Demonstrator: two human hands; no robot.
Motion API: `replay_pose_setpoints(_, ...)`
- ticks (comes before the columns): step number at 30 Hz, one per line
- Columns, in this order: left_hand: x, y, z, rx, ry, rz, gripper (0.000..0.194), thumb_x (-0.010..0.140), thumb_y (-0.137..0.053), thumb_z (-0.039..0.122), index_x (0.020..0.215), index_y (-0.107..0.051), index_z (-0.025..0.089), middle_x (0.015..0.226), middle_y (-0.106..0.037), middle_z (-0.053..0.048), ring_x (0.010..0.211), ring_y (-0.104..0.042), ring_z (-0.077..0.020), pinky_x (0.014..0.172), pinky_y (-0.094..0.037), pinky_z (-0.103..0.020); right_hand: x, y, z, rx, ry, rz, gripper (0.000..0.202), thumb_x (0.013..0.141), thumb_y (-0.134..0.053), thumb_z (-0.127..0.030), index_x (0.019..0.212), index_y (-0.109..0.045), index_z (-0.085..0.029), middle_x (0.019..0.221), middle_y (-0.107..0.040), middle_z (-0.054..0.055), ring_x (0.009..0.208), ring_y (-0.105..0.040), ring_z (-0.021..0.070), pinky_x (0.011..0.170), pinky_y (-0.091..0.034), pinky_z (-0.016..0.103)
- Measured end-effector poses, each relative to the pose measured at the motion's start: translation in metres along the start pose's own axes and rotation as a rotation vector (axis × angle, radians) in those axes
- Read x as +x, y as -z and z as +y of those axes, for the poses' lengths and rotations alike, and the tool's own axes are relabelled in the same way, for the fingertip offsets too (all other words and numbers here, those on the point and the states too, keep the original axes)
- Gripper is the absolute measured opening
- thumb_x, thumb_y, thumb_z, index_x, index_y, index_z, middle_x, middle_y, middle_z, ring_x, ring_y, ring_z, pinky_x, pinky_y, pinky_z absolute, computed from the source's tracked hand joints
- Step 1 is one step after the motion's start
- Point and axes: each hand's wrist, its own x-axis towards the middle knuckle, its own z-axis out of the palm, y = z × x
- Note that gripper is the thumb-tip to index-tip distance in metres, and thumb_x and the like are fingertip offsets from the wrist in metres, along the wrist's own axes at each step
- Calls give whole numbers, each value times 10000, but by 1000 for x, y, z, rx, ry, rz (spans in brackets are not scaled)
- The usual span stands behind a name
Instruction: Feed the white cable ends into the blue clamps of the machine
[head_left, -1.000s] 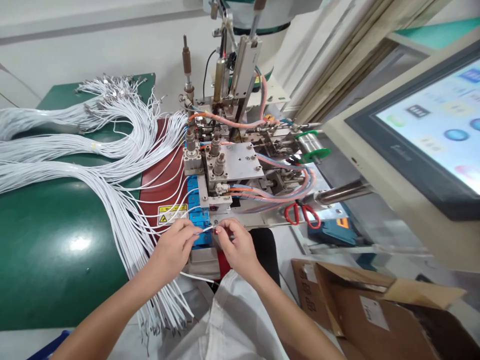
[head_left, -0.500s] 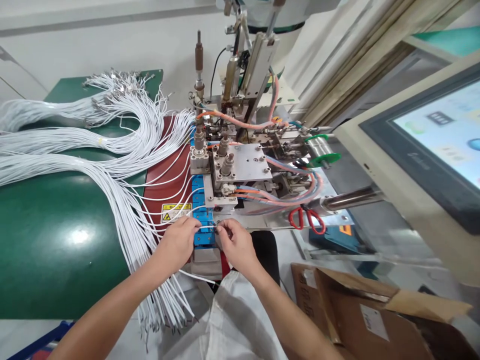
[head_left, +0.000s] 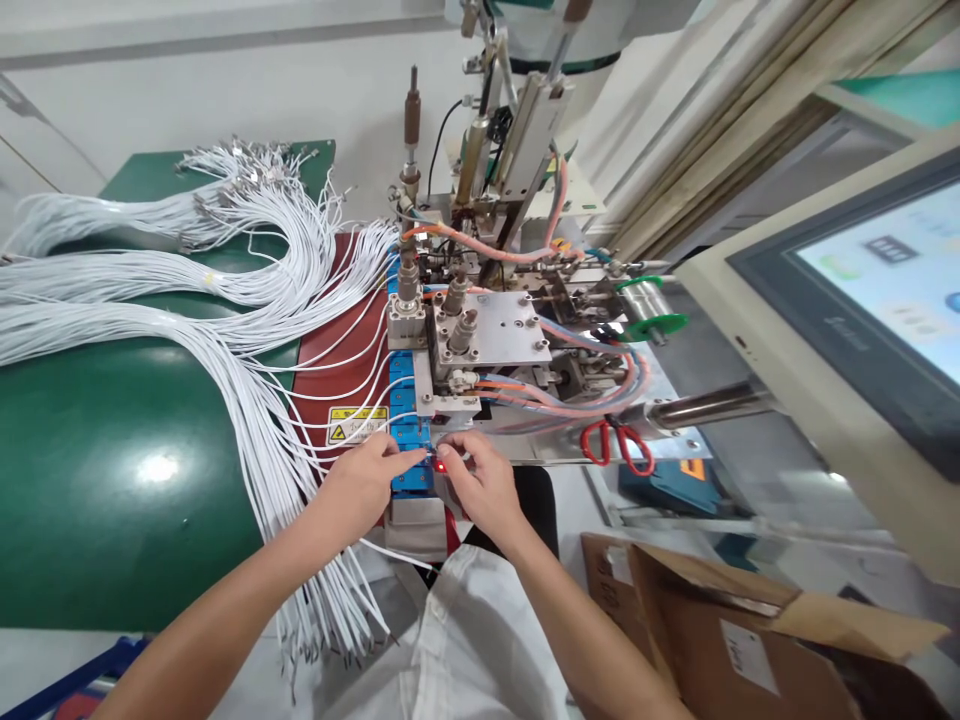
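Note:
My left hand (head_left: 365,480) rests at the row of blue clamp blocks (head_left: 411,482), its index finger stretched along a white cable to the front block. The other fingers are curled, and the cable beneath them is mostly hidden. Across from that fingertip, my right hand (head_left: 480,478) pinches the cable's end between thumb and index finger at the right side of the block. The tip itself is too small to make out. A small red light (head_left: 441,466) glows under the right fingertips. Other white cables (head_left: 247,420) run from a large bundle on the left into blocks farther back.
A metal machine (head_left: 491,325) with air hoses stands behind the blocks. Right of it are a green-flanged wire spool (head_left: 646,308), red-handled scissors (head_left: 632,452) and a touch screen (head_left: 885,270). An open cardboard box (head_left: 705,630) sits lower right; a green table (head_left: 112,480) lies left.
My left index finger has straightened and moved right onto the front block, covering the cable stretch that was visible there. The red light now shows. My right hand stays almost in place.

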Motion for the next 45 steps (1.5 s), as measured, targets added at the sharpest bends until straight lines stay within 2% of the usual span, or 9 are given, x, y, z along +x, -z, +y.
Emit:
replay_pose_setpoints(4, -3, -2, 1, 59, -31, 21, 413, 838, -351, 67, 1169, -542, 224, 870, -500, -56, 703, -538, -147, 645, -480, -267, 3, -2, -1, 19, 38, 58, 148, 777, -508, -245, 654, -569, -191, 694, -587, 18, 679, -539, 146, 620, -411, 244)
replay_pose_setpoints(9, -1, 5, 8, 157, 15, -15, 439, 809, -375, 33, 1150, -548, 249, 883, -515, -47, 666, -540, -136, 580, -464, -235, 2, -3, -4, -30, 34, 43, 159, 782, -495, -252, 646, -555, -195, 694, -576, 17, 681, -539, 147, 618, -407, 245)
replay_pose_setpoints(19, 7, 19, 22, 227, 83, -107, 401, 791, -409, 49, 1102, -569, 247, 893, -573, -57, 640, -561, -147, 550, -455, -241, -1, -11, -1, -48, -198, -21, 198, 796, -442, -321, 672, -529, -193, 618, -561, -9, 577, -506, 139, 545, -374, 232)
replay_pose_setpoints(24, 5, 16, 17, 220, 54, -132, 369, 782, -373, 34, 1053, -558, 202, 885, -572, -62, 698, -571, -176, 589, -470, -275, 3, -7, 3, -50, -141, -58, 277, 846, -366, -353, 645, -481, -201, 612, -523, -12, 578, -493, 137, 555, -362, 233)
replay_pose_setpoints(29, 4, 15, 16, 164, 85, -135, 253, 799, -370, 36, 939, -550, 148, 837, -563, -63, 749, -568, -193, 668, -478, -312, 1, -20, 6, -68, -94, -10, 373, 870, -307, -410, 564, -381, -211, 513, -421, -33, 495, -408, 123, 494, -302, 228)
replay_pose_setpoints(35, 2, 10, 16, 219, 35, 24, 193, 841, -395, 89, 905, -570, 138, 784, -577, -77, 761, -530, -223, 710, -469, -377, 2, -29, 10, -28, -76, 38, 375, 865, -303, -399, 540, -303, -212, 500, -341, -48, 483, -349, 108, 484, -280, 219)
replay_pose_setpoints(38, -1, 4, 9, 149, 21, 94, 200, 847, -406, 94, 916, -584, 153, 825, -578, -77, 786, -524, -210, 739, -468, -367, 4, -22, 11, -9, -94, 57, 388, 857, -348, -423, 537, -320, -205, 500, -351, -51, 489, -363, 104, 494, -288, 217)
replay_pose_setpoints(41, -3, -1, 0, 19, 25, 142, 226, 855, -401, 91, 966, -582, 166, 878, -587, -68, 812, -547, -180, 749, -479, -320, 5, -13, 11, 82, -148, 152, 386, 862, -352, -441, 562, -380, -199, 504, -383, -49, 503, -396, 107, 518, -318, 220)
replay_pose_setpoints(45, -7, 9, -1, -12, 40, 176, 240, 869, -414, 136, 1073, -541, 133, 1012, -594, -88, 943, -546, -189, 856, -446, -344, 2, -2, 8, 255, -149, 229, 380, 862, -357, -446, 610, -467, -185, 539, -459, -28, 529, -447, 116, 538, -356, 228)
